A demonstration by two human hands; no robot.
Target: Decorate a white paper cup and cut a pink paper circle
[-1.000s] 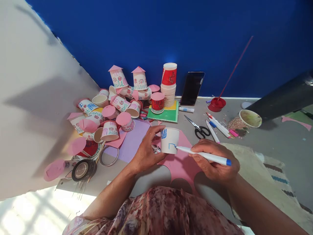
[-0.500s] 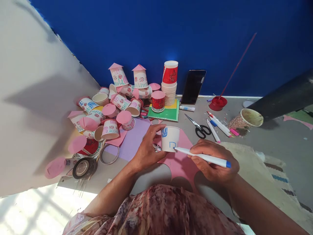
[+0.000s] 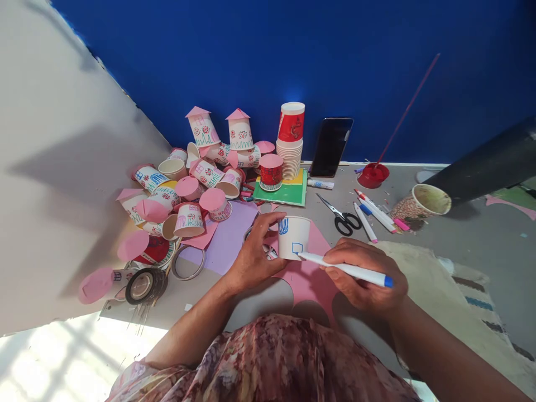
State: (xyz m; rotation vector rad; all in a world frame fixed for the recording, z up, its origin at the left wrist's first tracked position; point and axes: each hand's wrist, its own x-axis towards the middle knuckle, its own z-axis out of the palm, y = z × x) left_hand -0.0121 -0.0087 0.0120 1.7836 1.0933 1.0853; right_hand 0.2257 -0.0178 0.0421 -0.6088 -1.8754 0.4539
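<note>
Your left hand (image 3: 253, 259) has its grip part-open around the white cup (image 3: 292, 235), fingers by the rim, thumb at the base, over the pink paper (image 3: 312, 282); your right hand (image 3: 372, 293) grips the marker (image 3: 360, 272) closed, tip at the blue square (image 3: 297, 248). Thin wall could flex if you press hard, skewing the line; a straying thumb might smear wet ink.

The blue outline (image 3: 297, 248) on the white paper cup (image 3: 294, 235) — open along its bottom a second ago — is now a closed box. The tip of the white felt-tip marker (image 3: 355, 271) has gone from the outline's right side to its lower edge, the right hand (image 3: 372, 276) shifting slightly leftward with it.
</note>
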